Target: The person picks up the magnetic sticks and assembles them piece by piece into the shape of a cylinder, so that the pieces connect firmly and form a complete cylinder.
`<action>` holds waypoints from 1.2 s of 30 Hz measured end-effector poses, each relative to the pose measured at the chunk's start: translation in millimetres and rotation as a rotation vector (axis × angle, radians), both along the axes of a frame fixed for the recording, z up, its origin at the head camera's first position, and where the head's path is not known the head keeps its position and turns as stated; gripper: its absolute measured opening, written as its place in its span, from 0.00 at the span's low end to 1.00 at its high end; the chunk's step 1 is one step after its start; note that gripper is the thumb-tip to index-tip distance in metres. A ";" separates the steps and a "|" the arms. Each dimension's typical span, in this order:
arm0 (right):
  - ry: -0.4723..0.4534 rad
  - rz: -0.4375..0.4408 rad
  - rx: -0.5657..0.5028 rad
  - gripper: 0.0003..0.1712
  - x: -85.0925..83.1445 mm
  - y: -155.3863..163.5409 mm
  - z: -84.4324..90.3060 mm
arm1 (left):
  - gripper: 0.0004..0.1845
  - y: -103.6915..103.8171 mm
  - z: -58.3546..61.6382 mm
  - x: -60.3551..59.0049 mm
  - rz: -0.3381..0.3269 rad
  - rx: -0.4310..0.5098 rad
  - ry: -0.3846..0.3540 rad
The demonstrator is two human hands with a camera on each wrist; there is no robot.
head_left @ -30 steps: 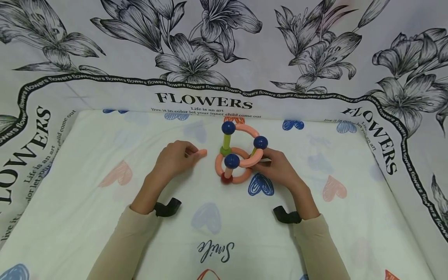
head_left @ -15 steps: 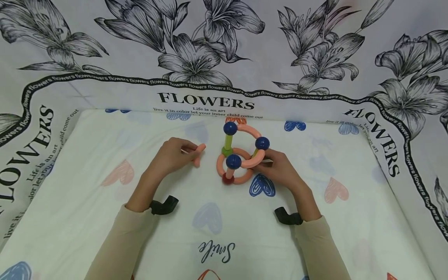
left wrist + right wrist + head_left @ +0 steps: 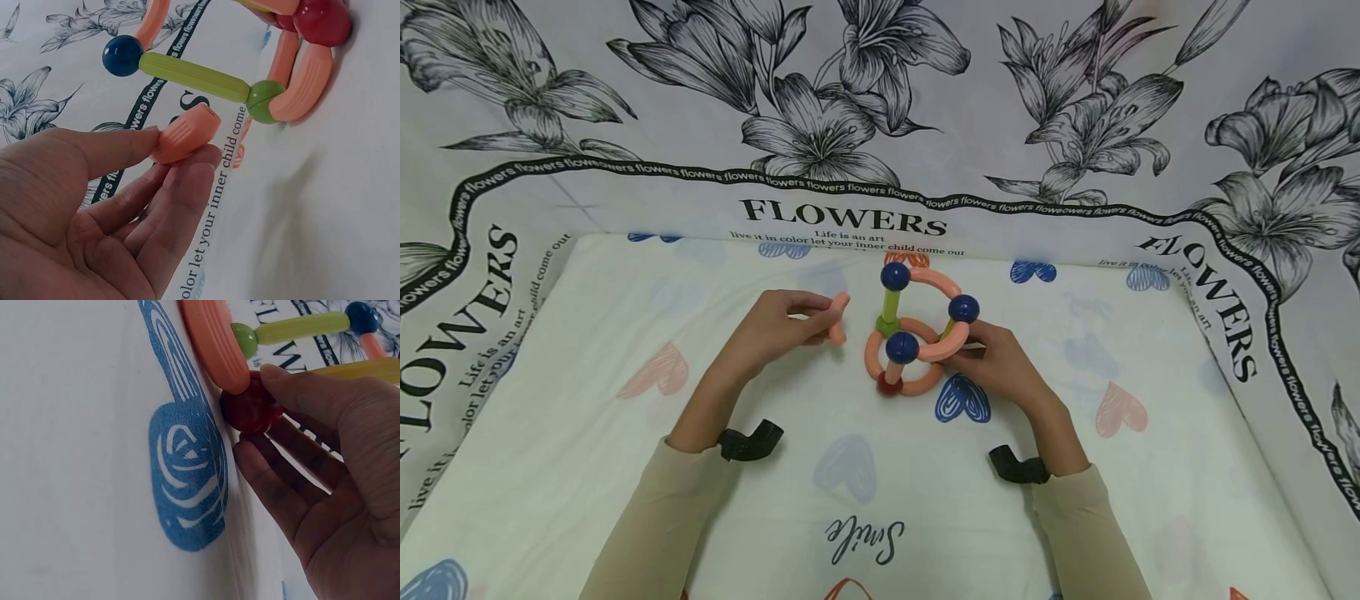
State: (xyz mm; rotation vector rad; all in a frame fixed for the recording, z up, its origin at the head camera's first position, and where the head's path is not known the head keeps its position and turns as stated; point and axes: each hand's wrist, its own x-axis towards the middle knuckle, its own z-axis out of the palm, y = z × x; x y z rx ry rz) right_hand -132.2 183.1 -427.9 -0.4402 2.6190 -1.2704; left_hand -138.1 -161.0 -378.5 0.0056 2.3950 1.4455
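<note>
My left hand (image 3: 778, 329) pinches a short curved peach-coloured stick (image 3: 187, 134) between thumb and fingers, just left of a ball-and-stick toy frame. At the frame's base, a ring of peach curved sticks (image 3: 872, 354) lies on the cloth. Upright sticks rise from it, one of them lime green (image 3: 194, 76), to three blue balls (image 3: 902, 347). Two curved sticks link these balls along the far and right sides. On the frame's right, my right hand (image 3: 996, 358) holds a red ball (image 3: 247, 406) of the base between thumb and fingers. A green ball (image 3: 265, 101) sits under the lime stick.
A white cloth (image 3: 850, 425) printed with hearts and lettering covers the table. Behind it stands a flower-printed fabric backdrop (image 3: 820, 125). Black wrist mounts (image 3: 752, 440) stick out from both wrists, close over the cloth.
My left hand has turned the curved stick from pointing right to standing roughly lengthwise in the head view, and shifted slightly away from me. The right hand and the frame keep their place.
</note>
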 end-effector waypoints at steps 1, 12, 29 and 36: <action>0.000 0.000 -0.001 0.18 0.0 0.0 -0.1 | 0.30 0.7 0.1 -0.4 0.003 0.019 -0.013; 0.004 -0.007 0.000 0.15 0.1 -1.4 0.3 | 0.28 20.8 5.1 2.3 0.020 0.309 -0.078; 0.021 0.012 0.000 0.17 -1.5 -0.3 -0.6 | 0.24 41.0 12.5 12.7 0.059 0.448 -0.035; 0.022 0.013 0.009 0.18 -0.6 -1.0 0.8 | 0.26 43.3 14.6 14.7 0.035 0.446 -0.076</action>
